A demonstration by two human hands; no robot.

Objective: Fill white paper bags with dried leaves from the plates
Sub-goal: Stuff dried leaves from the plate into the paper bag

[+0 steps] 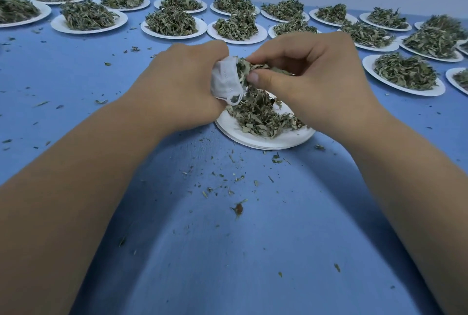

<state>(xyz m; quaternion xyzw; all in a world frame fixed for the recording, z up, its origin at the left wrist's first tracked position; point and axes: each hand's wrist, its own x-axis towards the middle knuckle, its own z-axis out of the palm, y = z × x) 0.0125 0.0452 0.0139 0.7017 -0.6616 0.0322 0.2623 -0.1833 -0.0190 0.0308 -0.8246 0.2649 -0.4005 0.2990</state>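
- Blue bench (76, 81) under a pale wall; far side lined with white plates (57, 24) heaped with leaves.
- Left hand (182, 81), fingers curled, grips the white paper bag (224, 81), mouth facing right, above the near plate (266, 141).
- Right hand (314, 79) pinches a clump of dried leaves (253, 66) at that mouth.
- Bag looks thin and easily crushed: hold it by the rim. Leaves seem light, brittle; pinch loosely.

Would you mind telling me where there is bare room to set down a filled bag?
Bare table lies nearest you, this side of the near plate, and left of the left hand; only crumbs there. The back rows and right-side plates are crowded.
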